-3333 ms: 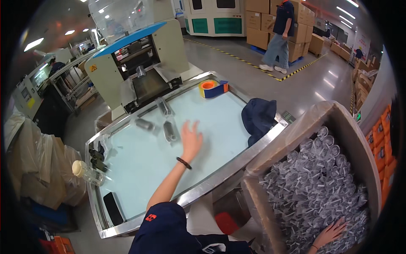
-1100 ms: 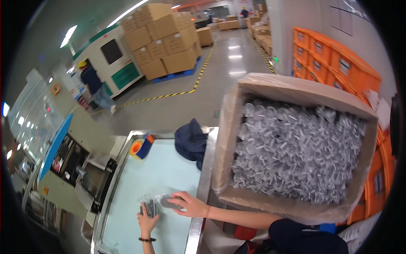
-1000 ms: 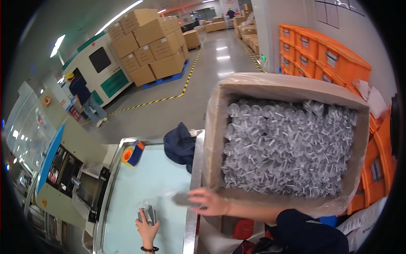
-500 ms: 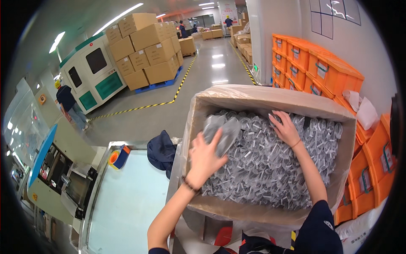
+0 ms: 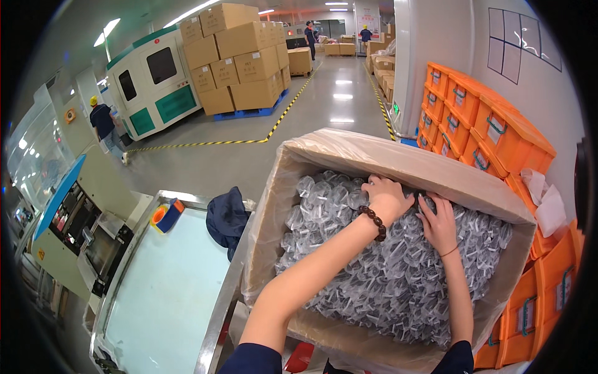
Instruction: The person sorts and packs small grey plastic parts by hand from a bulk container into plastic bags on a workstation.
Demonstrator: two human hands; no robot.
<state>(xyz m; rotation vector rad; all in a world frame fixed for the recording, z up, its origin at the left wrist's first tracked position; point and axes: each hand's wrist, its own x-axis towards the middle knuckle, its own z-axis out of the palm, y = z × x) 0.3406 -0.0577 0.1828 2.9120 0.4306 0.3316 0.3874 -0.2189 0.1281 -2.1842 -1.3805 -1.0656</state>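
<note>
A large cardboard box (image 5: pixel 398 154) lined with clear film stands in front of me, filled with clear plastic pieces (image 5: pixel 374 274) packed closely in rows. My left hand (image 5: pixel 387 199), with a dark beaded bracelet at the wrist, reaches to the far wall of the box. Its thumb and fingers are apart on the pieces there, with some fingertips hidden. Just to its right, my right hand (image 5: pixel 440 225) rests on the pieces with its fingers spread. No piece shows lifted in either hand.
Left of the box lies a pale, metal-framed tabletop (image 5: pixel 168 274) with a tape roll (image 5: pixel 167 216) and a dark cap (image 5: pixel 227 218). Orange bins (image 5: pixel 507 134) are stacked at the right. Cartons (image 5: pixel 249 62) stand on a blue pallet beyond; a person (image 5: pixel 104 124) is at the far left.
My left hand has moved right and away from me to the far wall; the clear pieces it held are no longer seen raised. My right hand stays near the far wall. The view has shifted.
</note>
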